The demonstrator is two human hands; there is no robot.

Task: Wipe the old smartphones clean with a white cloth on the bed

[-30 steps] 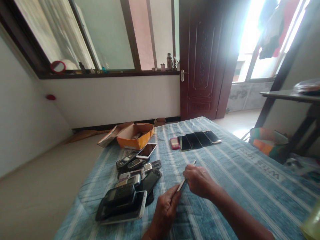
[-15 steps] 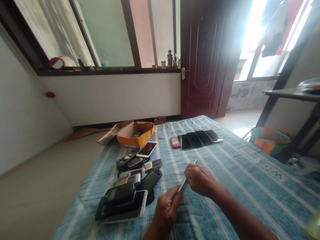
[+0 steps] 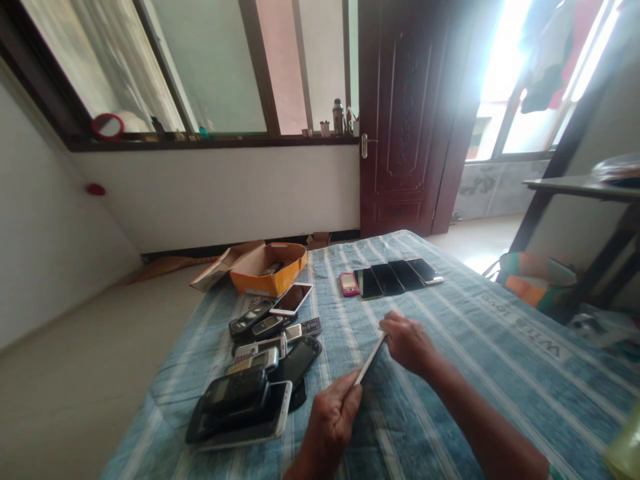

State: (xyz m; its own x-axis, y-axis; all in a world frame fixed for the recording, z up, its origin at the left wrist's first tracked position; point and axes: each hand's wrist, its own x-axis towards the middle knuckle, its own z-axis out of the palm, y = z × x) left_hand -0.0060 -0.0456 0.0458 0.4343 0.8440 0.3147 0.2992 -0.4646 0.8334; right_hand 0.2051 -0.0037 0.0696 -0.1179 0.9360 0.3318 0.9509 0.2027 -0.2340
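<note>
A thin, pale-edged flat device point(image 3: 371, 360), seen nearly edge-on, is held over the striped blue bedspread point(image 3: 400, 413). My left hand point(image 3: 334, 410) grips its lower end between thumb and fingers. At its upper end, my right hand point(image 3: 407, 341) has its fingers closed on the edge. To the left lies a pile of old phones, with a black phone point(image 3: 235, 390) on a white-edged tablet point(image 3: 280, 417). A white phone point(image 3: 293, 299) rests behind them. Further back, several dark phones point(image 3: 387, 279) overlap in a row beside a small pink phone point(image 3: 349, 285).
An open orange box point(image 3: 270, 283) with something inside stands at the bed's far left edge. Behind are a dark red door point(image 3: 400, 120) and a window sill with a bottle point(image 3: 338, 119). A dark table point(image 3: 575, 189) and bags point(image 3: 540, 277) are at the right.
My right hand has slid up and right to the device's far end, so more of its edge shows between my hands. My left hand keeps its hold. The view has shifted slightly.
</note>
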